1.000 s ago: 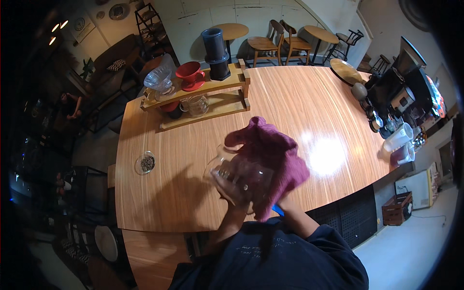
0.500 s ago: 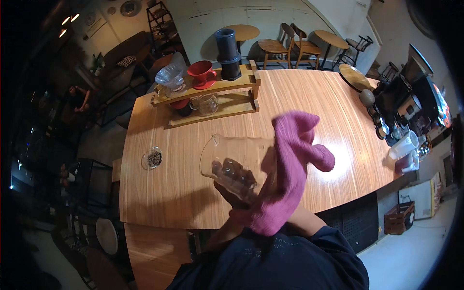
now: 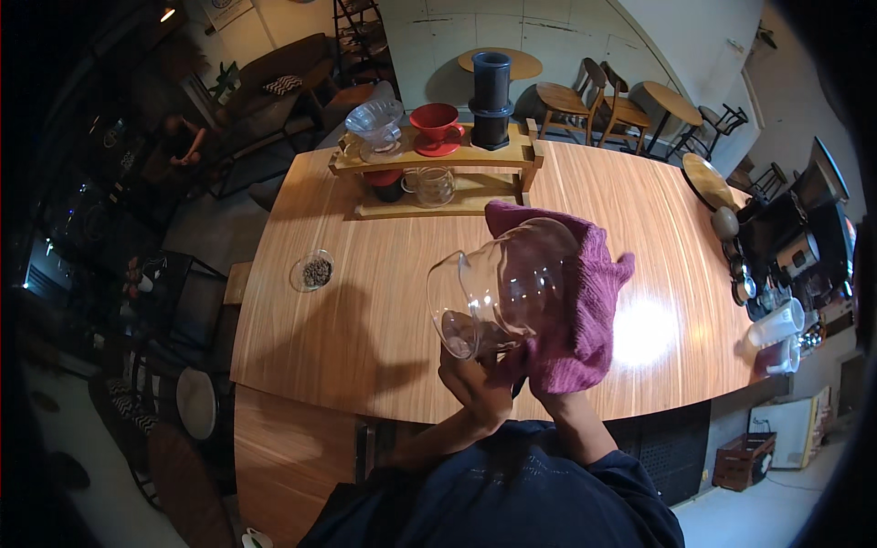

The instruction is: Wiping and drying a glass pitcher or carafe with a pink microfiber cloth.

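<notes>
A clear glass carafe [image 3: 475, 297] is held tilted on its side above the wooden table. My left hand [image 3: 480, 379] grips its left end from below, and some of the fingers show through the glass. A purple cloth [image 3: 598, 310] wraps the carafe's wide right end. Beneath that cloth, my right hand [image 3: 551, 395] holds it against the glass. The cloth covers most of the right fingers, so only the wrist and heel of the hand show.
A wooden rack [image 3: 438, 208] at the back bears a clear dripper [image 3: 375, 123], red dripper [image 3: 436, 128], dark cylindrical brewer [image 3: 491, 96] and glass server [image 3: 434, 187]. A dish of dark beans [image 3: 315, 272] lies left. Plastic jugs [image 3: 776, 324] stand right. A person [image 3: 183, 142] sits far left.
The carafe has turned, and its wide right end now sits against the cloth. The cloth, which hung long toward me, is bunched around the glass. My view has shifted left.
</notes>
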### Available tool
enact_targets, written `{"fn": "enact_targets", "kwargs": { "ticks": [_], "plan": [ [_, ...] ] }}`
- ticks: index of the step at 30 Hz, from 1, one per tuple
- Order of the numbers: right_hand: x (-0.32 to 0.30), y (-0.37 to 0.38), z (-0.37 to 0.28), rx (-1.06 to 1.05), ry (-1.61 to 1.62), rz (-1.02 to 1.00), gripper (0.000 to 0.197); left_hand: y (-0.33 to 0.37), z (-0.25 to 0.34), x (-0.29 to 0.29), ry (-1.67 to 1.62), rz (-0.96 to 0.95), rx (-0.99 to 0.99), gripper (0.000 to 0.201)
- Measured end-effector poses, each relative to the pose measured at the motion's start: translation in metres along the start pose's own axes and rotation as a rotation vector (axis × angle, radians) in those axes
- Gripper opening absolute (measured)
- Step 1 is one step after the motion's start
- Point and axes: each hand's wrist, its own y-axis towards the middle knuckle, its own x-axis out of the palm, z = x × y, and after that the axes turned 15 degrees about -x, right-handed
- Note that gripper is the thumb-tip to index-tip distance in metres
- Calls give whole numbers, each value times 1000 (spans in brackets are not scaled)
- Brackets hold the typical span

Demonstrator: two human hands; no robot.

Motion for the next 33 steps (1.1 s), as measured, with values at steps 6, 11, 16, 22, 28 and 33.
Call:
{"fn": "enact_targets", "kwargs": {
  "ticks": [6, 11, 16, 22, 28, 33],
  "plan": [
    [-13, 3, -23, -248, 87, 91, 72, 0, -8, -25, 232, -80, 107, 33],
    [-7, 3, 8, -94, 201, 132, 75, 0, 9, -14, 161, -196, 247, 27],
    [-20, 15, -9, 179, 202, 40, 76, 10, 8, -14, 266, -309, 194, 25],
    [-31, 0, 8, 231, 11, -111, 76, -1, -9, -10, 94, -358, -23, 22],
    [-28, 2, -5, 164, 92, 14, 80, 14, 0, -12, 304, -444, 120, 30],
    [-15, -30, 37, 79, 48, 257, 76, 19, -4, -18, 254, -505, 205, 32]
  ]
}}
